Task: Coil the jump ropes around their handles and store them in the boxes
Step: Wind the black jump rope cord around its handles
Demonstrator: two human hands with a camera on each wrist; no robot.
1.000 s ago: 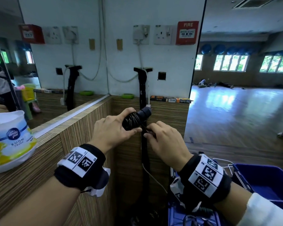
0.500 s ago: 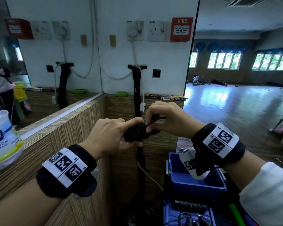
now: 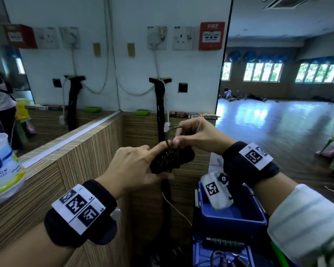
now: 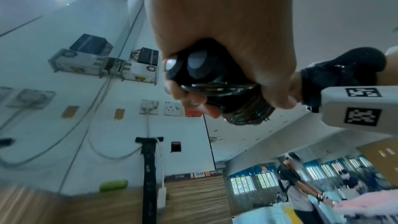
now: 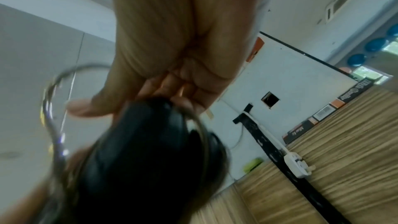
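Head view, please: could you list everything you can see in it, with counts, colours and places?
Jump rope handles: two, black, coiled with rope, held between both hands.
Loose rope loop: one, dark, arching above the bundle.
Blue box: one, open, below the right wrist.
Second blue box: one, bottom edge, holding ropes.
Air freshener: one, white and yellow, on the wooden ledge, left.
Fire alarm: one, red, on the wall.
Wall sockets: two, white, beside the alarm.
Green pad: one, on the far ledge.
Left hand: grips the bundle.
Right hand: pinches the rope.
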